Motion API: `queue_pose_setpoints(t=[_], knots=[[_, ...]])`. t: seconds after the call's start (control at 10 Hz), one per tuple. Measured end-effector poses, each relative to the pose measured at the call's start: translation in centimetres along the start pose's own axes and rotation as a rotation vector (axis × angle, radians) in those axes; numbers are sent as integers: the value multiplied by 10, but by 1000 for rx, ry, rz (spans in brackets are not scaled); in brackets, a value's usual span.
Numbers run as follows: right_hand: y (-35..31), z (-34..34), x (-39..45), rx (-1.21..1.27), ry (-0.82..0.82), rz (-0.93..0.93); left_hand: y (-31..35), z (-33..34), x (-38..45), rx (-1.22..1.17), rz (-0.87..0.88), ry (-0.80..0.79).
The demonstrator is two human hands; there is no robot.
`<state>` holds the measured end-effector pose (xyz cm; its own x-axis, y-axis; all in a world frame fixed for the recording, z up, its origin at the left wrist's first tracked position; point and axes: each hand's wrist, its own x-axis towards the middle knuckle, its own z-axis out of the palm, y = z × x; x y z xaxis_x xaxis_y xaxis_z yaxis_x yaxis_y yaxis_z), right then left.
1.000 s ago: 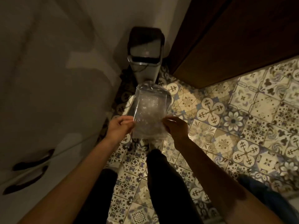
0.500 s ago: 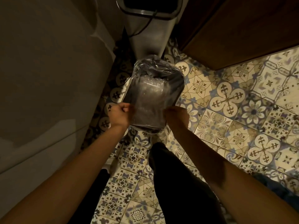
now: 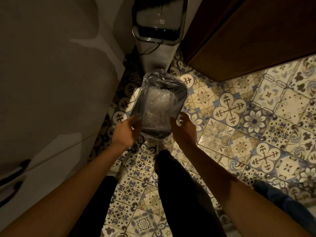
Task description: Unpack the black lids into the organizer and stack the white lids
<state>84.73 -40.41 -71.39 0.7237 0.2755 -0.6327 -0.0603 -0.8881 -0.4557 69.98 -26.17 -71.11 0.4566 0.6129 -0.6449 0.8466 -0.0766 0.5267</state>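
A rectangular pack of black lids (image 3: 158, 108), wrapped in crinkled clear plastic, hangs in the air in front of me above the tiled floor. My left hand (image 3: 125, 132) grips its near left corner, thumb on top. My right hand (image 3: 185, 129) holds the near right corner, with the thumb against the wrap and the fingers loosely spread along the edge. No organizer or white lids are in view.
A grey pedal bin (image 3: 158, 53) with its lid (image 3: 159, 16) open stands just beyond the pack. Pale cabinet fronts (image 3: 51, 74) with dark handles run along the left, a brown wooden door (image 3: 248, 35) along the upper right. My dark trouser legs stand on the patterned tiles (image 3: 230, 108).
I have stepped closer to the bin, and its open top now shows more fully. The pack stays in both hands, with the right fingers more spread.
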Motion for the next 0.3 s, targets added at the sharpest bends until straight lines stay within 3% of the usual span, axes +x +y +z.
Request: queue_pose_setpoints(t=[0.2,0.3], knots=[[-25,-57,-49,-110,50,-209,26,-36,-60,373,214,0],[-48,-85,-82,-108,73,-343,52,-60,-98,431,314,36]])
